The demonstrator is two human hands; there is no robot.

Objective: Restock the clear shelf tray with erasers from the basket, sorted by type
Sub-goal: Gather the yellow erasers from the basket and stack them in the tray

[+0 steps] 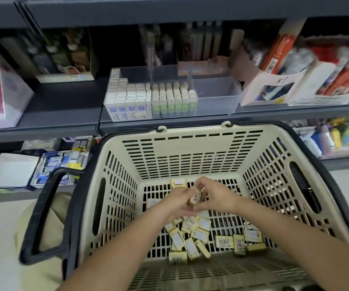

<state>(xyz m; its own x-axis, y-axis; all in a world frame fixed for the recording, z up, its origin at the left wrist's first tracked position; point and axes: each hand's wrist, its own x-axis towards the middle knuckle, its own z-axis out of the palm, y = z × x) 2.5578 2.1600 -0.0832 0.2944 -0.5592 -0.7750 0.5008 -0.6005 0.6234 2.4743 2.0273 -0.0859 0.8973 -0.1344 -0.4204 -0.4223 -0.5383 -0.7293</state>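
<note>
Both hands are down inside the basket [192,148], meeting over the middle of its slotted floor. My left hand [178,199] and right hand [214,195] have their fingers curled in around a yellow eraser [194,198], barcode side facing up at me. It's kinda blurry there, so I can't tell which hand has the main grip or whether more are tucked in my left palm.

Plenty more yellow erasers [192,235] lie loose on the basket floor just below my wrists, lying every which way, some showing barcodes and some white labels. A small cluster [244,241] sits off toward the near right corner, and one [178,182] lies just beyond my fingers.

Up on the grey shelf [64,116] right behind the basket sits the clear tray [216,96], split into compartments. Its left section is packed with upright blue-label erasers [127,101], and the next one over holds rows of green-label erasers [173,99], also standing on end.

The basket's black handle [43,215] is flopped out to the left. Cardboard display boxes [274,87] with other stock stand just right of the tray.
</note>
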